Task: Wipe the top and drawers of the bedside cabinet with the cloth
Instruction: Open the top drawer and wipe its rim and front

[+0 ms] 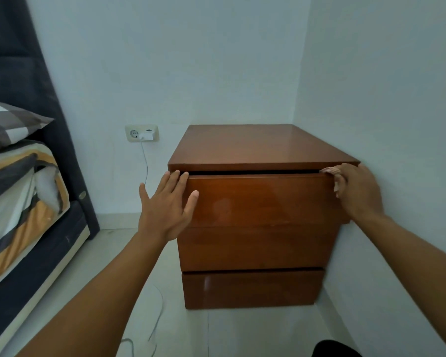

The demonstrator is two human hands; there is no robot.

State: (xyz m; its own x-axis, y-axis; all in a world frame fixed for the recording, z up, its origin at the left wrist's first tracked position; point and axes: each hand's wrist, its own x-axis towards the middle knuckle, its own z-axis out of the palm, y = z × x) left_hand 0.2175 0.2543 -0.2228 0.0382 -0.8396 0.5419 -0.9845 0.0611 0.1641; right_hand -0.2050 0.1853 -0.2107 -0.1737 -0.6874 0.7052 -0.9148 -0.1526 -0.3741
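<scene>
Three drawers (255, 248), one cloth (331, 171) gripped by the right hand (358, 191).

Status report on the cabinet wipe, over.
Left hand open, flat on top drawer front. Right hand grips pinkish cloth at drawer's upper right corner. Wall close beside right hand.

A home bedroom is showing here. A bed with striped grey-and-orange bedding (13, 199) and a checked grey-and-white pillow (8, 122) is lying near a glossy brown wooden bedside cabinet (258, 145) standing in a pale-walled corner.
</scene>
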